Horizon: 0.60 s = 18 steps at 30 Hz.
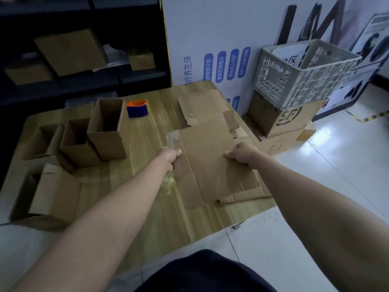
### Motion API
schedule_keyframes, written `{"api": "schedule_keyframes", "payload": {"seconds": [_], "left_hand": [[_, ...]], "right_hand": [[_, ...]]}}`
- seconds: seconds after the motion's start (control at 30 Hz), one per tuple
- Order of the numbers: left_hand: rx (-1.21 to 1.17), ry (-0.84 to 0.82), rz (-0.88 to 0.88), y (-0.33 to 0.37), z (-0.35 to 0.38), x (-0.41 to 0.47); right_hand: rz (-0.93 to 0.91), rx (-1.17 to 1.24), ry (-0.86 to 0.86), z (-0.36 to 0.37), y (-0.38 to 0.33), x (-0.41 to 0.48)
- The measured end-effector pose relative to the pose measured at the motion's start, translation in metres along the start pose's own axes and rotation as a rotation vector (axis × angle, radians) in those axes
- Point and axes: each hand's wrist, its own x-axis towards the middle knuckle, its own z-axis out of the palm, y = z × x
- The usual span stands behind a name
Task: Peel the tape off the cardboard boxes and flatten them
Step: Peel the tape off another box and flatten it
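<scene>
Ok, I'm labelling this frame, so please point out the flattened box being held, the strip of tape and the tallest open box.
flattened box (208, 157), head view, middle of its top panel.
strip of tape (173, 138), head view, its free upper end.
tallest open box (105, 145), head view, its front wall.

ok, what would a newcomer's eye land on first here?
Both hands meet mid-frame: the right hand grips a flattened box at the right of the table, while the left hand holds a clear tape strip at that box's left edge. On the table's left stand open boxes not yet flattened. On the floor at right, a white crate sits on a carton.
</scene>
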Motion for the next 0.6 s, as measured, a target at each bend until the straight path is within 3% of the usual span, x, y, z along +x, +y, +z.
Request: {"api": "schedule_keyframes", "payload": {"seconds": [0.17, 0.3, 0.43, 0.6], "left_hand": [[0.238, -0.212, -0.275, -0.025, -0.003, -0.010], [0.297, -0.219, -0.261, -0.031, 0.002, -0.004], [0.171, 0.000, -0.102, -0.021, -0.003, 0.011], [0.041, 0.331, 0.033, 0.006, -0.030, 0.026]], "right_hand": [[0.027, 0.062, 0.116, 0.003, 0.000, 0.010], [-0.010, 0.136, 0.158, 0.001, -0.008, 0.021], [-0.108, 0.228, 0.128, -0.001, -0.031, 0.031], [-0.241, 0.172, -0.093, 0.010, -0.072, 0.045]]}}
